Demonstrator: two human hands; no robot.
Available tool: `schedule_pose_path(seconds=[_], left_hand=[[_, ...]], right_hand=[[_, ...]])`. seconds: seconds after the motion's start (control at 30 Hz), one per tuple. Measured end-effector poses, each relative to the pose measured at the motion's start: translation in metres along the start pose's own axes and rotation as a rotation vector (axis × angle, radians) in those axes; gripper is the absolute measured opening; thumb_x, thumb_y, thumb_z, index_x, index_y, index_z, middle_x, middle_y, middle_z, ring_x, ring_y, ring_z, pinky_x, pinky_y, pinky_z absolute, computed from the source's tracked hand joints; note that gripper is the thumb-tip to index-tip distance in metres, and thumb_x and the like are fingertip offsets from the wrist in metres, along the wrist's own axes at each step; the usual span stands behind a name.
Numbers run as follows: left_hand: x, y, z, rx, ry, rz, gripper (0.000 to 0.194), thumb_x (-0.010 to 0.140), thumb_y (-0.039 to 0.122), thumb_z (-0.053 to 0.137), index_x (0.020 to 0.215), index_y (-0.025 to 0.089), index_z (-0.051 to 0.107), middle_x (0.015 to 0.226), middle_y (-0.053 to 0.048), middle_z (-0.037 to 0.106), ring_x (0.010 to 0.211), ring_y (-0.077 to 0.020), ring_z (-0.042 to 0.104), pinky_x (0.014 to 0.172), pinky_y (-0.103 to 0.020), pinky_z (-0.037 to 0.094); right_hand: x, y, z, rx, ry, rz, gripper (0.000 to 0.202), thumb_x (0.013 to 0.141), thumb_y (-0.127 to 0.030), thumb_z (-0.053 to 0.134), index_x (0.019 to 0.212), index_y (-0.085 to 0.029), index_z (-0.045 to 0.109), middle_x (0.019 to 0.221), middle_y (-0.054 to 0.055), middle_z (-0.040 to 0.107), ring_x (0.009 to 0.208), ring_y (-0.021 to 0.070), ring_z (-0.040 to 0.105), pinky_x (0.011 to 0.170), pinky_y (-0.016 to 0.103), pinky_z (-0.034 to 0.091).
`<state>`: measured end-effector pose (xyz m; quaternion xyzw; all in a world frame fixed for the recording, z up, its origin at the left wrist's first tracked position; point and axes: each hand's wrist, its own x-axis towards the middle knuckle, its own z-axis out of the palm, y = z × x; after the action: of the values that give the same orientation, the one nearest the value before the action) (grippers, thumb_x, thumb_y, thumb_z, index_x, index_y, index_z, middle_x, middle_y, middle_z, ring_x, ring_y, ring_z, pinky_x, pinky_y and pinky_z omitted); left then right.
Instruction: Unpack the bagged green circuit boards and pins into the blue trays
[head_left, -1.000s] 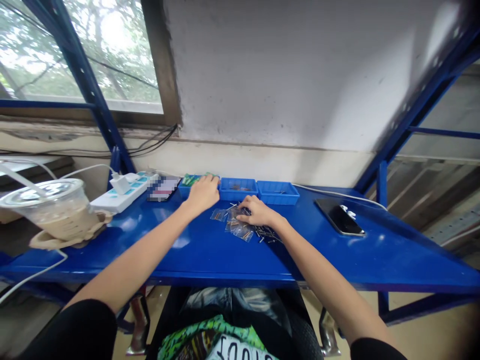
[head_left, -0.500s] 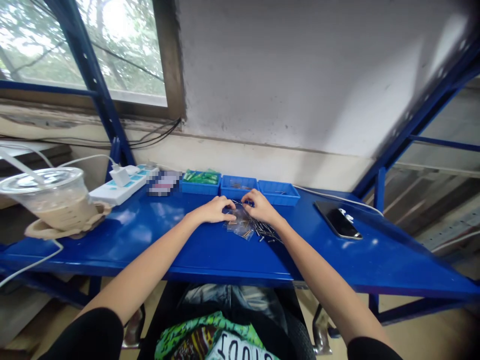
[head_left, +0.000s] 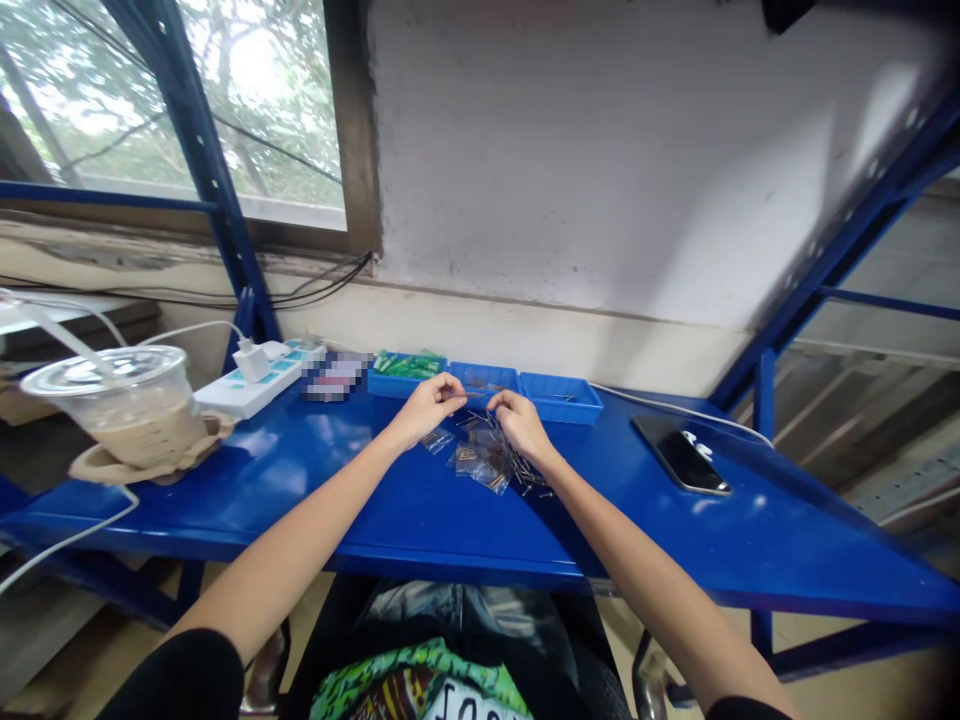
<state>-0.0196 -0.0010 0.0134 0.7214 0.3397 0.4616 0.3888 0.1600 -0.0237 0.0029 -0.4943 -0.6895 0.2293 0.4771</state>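
Note:
My left hand (head_left: 429, 408) is closed in a pinch on a thin brownish piece (head_left: 475, 394), too small and blurred to name. Facing it, my right hand (head_left: 519, 422) is also pinched, its fingertips near the piece's other end; what they grip, if anything, is hidden. Below the hands lie small clear plastic bags (head_left: 481, 464) with brass-coloured pins inside. Another small clear bag (head_left: 437, 439) lies under my left hand. Loose dark metal pins or screws (head_left: 528, 474) are heaped beside the bags, partly covered by my right hand.
Behind my hands stand three blue bins: one with green packets (head_left: 407, 364), a middle bin (head_left: 489, 378) with brownish contents, and a right bin (head_left: 561, 400). A phone (head_left: 679, 456) lies right. A drink cup (head_left: 124, 405) and a power strip (head_left: 259, 380) stand left on the blue table.
Both hands have risen off the pile, and the thin piece now shows between them. The small bag under my left hand has come into sight. The camera view has shifted slightly.

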Motion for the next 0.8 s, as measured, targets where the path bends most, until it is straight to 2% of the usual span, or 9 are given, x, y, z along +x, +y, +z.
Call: schedule_pose_path(seconds=[0.07, 0.17, 0.27, 0.37, 0.47, 0.53, 0.63, 0.7, 0.8], left_hand=[[-0.001, 0.001, 0.002, 0.055, 0.001, 0.128, 0.007, 0.074, 0.021, 0.058, 0.078, 0.017, 0.053, 0.084, -0.002, 0.052, 0.079, -0.0135, 0.053, 0.071, -0.028, 0.044], [-0.003, -0.001, 0.006, 0.193, -0.03, 0.234, 0.005, 0.076, 0.02, 0.056, 0.073, 0.017, 0.057, 0.1, -0.006, 0.048, 0.098, -0.0178, 0.05, 0.075, -0.029, 0.045], [-0.005, -0.003, 0.009, 0.275, -0.06, 0.204, 0.008, 0.078, 0.02, 0.055, 0.073, 0.017, 0.06, 0.108, -0.007, 0.045, 0.1, -0.0183, 0.05, 0.075, -0.03, 0.046], [-0.004, -0.004, 0.009, 0.297, -0.054, 0.152, 0.013, 0.078, 0.016, 0.052, 0.081, 0.019, 0.064, 0.105, -0.006, 0.049, 0.097, -0.0176, 0.051, 0.079, -0.032, 0.045], [-0.003, -0.003, 0.01, 0.103, -0.062, -0.053, 0.022, 0.083, 0.024, 0.044, 0.09, 0.02, 0.065, 0.098, -0.006, 0.058, 0.091, -0.0175, 0.055, 0.075, -0.031, 0.045], [-0.003, -0.002, 0.01, -0.095, -0.06, -0.199, 0.031, 0.087, 0.034, 0.039, 0.092, 0.018, 0.064, 0.093, -0.007, 0.061, 0.083, -0.0168, 0.057, 0.069, -0.029, 0.045], [-0.003, -0.001, 0.01, -0.221, 0.0, -0.228, 0.028, 0.083, 0.04, 0.048, 0.089, 0.016, 0.062, 0.087, -0.005, 0.063, 0.078, -0.015, 0.057, 0.064, -0.025, 0.042], [-0.003, -0.002, 0.01, -0.192, 0.034, -0.189, 0.021, 0.078, 0.035, 0.057, 0.088, 0.016, 0.061, 0.083, -0.004, 0.062, 0.076, -0.0138, 0.057, 0.064, -0.024, 0.041], [-0.002, -0.001, 0.008, -0.123, 0.076, -0.126, 0.017, 0.077, 0.029, 0.058, 0.089, 0.017, 0.061, 0.08, -0.003, 0.062, 0.073, -0.0136, 0.057, 0.064, -0.025, 0.042]], right_hand=[[0.002, -0.002, 0.001, 0.265, -0.14, 0.161, 0.022, 0.074, -0.028, 0.039, 0.072, -0.017, 0.058, 0.06, 0.001, 0.05, 0.053, 0.0135, 0.044, 0.049, 0.025, 0.032], [0.003, -0.005, 0.001, 0.457, -0.151, 0.177, 0.037, 0.08, -0.047, 0.039, 0.073, -0.017, 0.059, 0.061, 0.001, 0.054, 0.051, 0.0117, 0.046, 0.047, 0.023, 0.033], [0.002, -0.007, -0.001, 0.328, -0.075, 0.049, 0.031, 0.075, -0.047, 0.053, 0.071, -0.017, 0.059, 0.059, 0.0, 0.054, 0.053, 0.0112, 0.046, 0.051, 0.024, 0.037], [-0.002, -0.008, -0.002, 0.066, 0.058, -0.151, 0.021, 0.078, -0.038, 0.054, 0.078, -0.018, 0.061, 0.067, 0.001, 0.056, 0.058, 0.0127, 0.049, 0.058, 0.026, 0.041], [-0.006, -0.009, -0.004, -0.221, 0.161, -0.38, 0.017, 0.083, -0.027, 0.049, 0.086, -0.02, 0.065, 0.08, 0.004, 0.055, 0.069, 0.0145, 0.052, 0.065, 0.028, 0.044], [-0.008, -0.01, -0.004, -0.356, 0.168, -0.475, 0.019, 0.084, -0.023, 0.048, 0.089, -0.023, 0.066, 0.084, 0.005, 0.051, 0.074, 0.0154, 0.052, 0.066, 0.028, 0.045], [-0.011, -0.01, -0.003, -0.456, 0.15, -0.532, 0.023, 0.084, -0.018, 0.046, 0.093, -0.024, 0.067, 0.087, 0.006, 0.047, 0.075, 0.0156, 0.051, 0.065, 0.028, 0.045], [-0.013, -0.011, -0.001, -0.453, 0.125, -0.533, 0.025, 0.083, -0.016, 0.046, 0.096, -0.023, 0.066, 0.09, 0.006, 0.045, 0.077, 0.0159, 0.05, 0.067, 0.028, 0.046], [-0.012, -0.012, 0.001, -0.365, 0.12, -0.465, 0.02, 0.08, -0.022, 0.053, 0.094, -0.022, 0.066, 0.091, 0.006, 0.044, 0.085, 0.018, 0.05, 0.076, 0.032, 0.046]])
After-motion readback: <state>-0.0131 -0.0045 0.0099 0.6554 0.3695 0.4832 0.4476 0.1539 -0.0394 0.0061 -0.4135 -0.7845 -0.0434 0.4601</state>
